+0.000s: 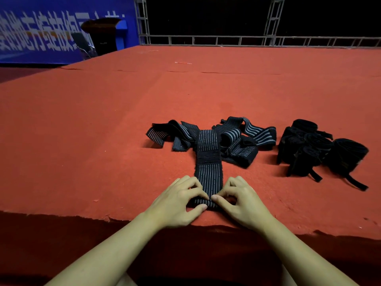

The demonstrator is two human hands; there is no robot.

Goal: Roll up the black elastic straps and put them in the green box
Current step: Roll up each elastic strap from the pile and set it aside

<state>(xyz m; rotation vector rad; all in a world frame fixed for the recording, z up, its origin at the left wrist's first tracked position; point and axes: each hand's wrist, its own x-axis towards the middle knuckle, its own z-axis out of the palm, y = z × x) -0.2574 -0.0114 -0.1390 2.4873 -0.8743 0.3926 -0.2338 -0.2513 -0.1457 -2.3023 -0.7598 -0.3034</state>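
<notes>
My left hand [181,205] and right hand [239,203] pinching a flat black striped elastic strap [208,162], tangled loose straps [237,139] behind, rolled black straps [321,149] right, red felt table [82,141]

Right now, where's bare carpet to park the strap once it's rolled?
Bare carpet left of the left hand, and far behind the loose pile. Narrow gap between pile and rolled straps. Crowded ahead of both hands, where the strap runs.

A red carpet [103,124] covers the raised platform. Behind it on the left hangs a blue banner [41,27] with white writing, a dark lectern [103,34] before it. A metal truss [206,39] runs along the back.
</notes>
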